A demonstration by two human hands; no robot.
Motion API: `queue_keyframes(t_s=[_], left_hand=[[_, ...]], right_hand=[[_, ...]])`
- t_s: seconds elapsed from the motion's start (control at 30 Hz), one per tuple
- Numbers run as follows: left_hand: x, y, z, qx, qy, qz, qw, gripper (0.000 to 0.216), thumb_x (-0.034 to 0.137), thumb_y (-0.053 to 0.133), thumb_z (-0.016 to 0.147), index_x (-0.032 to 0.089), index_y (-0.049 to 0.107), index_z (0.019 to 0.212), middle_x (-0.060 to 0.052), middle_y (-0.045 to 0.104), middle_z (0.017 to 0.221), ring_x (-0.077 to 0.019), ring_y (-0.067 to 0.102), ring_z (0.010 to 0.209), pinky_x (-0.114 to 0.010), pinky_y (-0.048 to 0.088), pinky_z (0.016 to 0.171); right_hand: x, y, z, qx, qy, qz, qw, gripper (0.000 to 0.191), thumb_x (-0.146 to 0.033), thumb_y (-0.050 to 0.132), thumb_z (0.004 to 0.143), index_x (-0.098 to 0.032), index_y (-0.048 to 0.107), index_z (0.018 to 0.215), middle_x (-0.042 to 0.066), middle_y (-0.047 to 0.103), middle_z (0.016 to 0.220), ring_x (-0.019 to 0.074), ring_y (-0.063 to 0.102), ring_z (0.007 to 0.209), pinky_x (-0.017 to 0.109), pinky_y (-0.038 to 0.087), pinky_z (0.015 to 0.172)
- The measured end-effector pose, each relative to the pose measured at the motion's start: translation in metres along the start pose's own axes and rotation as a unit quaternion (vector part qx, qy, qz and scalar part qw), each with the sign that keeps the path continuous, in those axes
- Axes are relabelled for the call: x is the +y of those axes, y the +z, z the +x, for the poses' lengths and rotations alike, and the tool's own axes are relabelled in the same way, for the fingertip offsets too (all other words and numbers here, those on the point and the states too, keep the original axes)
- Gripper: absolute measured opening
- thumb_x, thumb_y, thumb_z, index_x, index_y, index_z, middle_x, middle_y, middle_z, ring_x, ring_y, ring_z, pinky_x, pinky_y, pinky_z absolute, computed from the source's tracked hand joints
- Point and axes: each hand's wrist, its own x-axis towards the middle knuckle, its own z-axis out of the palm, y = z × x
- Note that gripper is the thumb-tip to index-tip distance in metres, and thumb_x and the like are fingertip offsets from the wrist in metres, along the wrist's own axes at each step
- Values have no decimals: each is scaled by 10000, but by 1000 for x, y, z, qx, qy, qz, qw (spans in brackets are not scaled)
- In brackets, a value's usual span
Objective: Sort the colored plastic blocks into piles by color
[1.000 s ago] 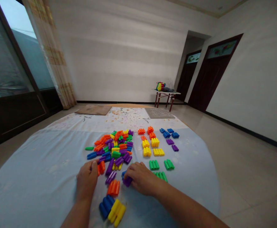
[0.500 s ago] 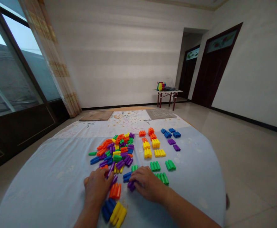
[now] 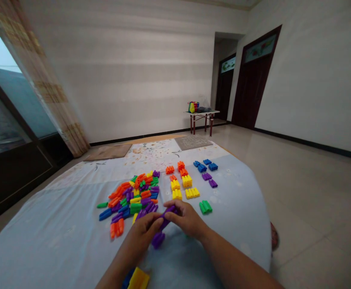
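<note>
Two hands meet above the blue sheet (image 3: 57, 228). The left hand (image 3: 143, 232) and the right hand (image 3: 187, 218) both hold one purple block (image 3: 167, 211), fingers pinched tight on it. Its long side runs from low left up to the right. It is just in front of the big mixed pile (image 3: 133, 194). Nearby sit four yellow bunches (image 3: 187, 181), two purple bunches (image 3: 206, 176) and one green bunch (image 3: 205, 206)

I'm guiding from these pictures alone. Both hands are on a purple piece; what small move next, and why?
Likely bring the purple piece down against the purple block lying just below it. The left hand and right hand pinch it between them, and same-colour sets lie grouped on the sheet beyond.
</note>
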Motion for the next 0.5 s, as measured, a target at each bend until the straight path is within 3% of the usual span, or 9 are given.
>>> queue_keyframes(t_s=[0.1, 0.27, 0.37, 0.5], left_hand=[[2, 3, 3, 2, -6, 2, 1000, 475, 566, 462, 783, 164, 662, 938, -45, 650, 808, -176, 562, 743, -288, 445, 674], [-17, -21, 0, 96, -43, 30, 994, 561, 656, 440, 745, 154, 670, 845, -39, 611, 660, -175, 537, 623, -301, 452, 601], [-29, -28, 5, 149, -49, 65, 985, 560, 651, 467, 730, 175, 681, 931, -62, 674, 787, -214, 594, 718, -341, 497, 689], [-35, -20, 19, 144, -9, 125, 982, 501, 599, 484, 737, 201, 693, 957, -76, 690, 965, -256, 608, 922, -387, 477, 871]], right_hand=[[2, -10, 5, 15, 17, 26, 999, 340, -431, 685, 719, -163, 653, 927, -16, 608, 694, 105, 523, 612, 245, 425, 602], [5, -31, 15, 156, 22, 101, 982, 418, -471, 681, 701, -151, 618, 962, -6, 613, 692, 102, 516, 569, 245, 417, 566], [8, -29, 16, 125, 19, 111, 986, 445, -459, 726, 659, -163, 596, 966, -13, 614, 695, 116, 560, 598, 258, 448, 598], [9, -17, 10, 38, 18, 34, 999, 399, -432, 772, 623, -171, 624, 886, -13, 636, 690, 131, 594, 629, 257, 459, 613]])
